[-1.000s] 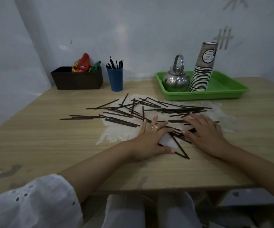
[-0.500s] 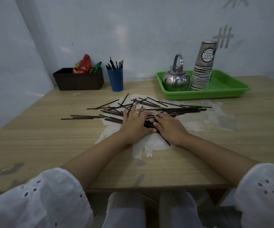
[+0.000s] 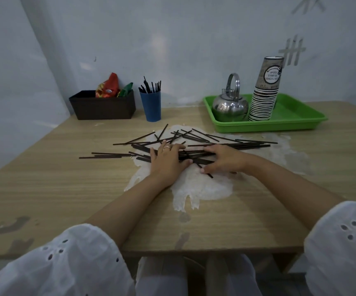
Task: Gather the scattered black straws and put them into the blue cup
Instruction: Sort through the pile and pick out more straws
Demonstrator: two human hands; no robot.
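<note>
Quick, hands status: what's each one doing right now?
Left hand: open, flat on the black straws.
Right hand: on the straws; grip cannot be told.

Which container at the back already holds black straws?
The blue plastic cup; the dark brown box holds colourful packets, the green tray a steel kettle and paper cups.

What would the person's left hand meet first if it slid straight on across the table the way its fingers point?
Most likely the loose black straws lying crossed just beyond the left hand. Past them, the line seems to run between the blue cup and the kettle, though depth is hard to judge.
</note>
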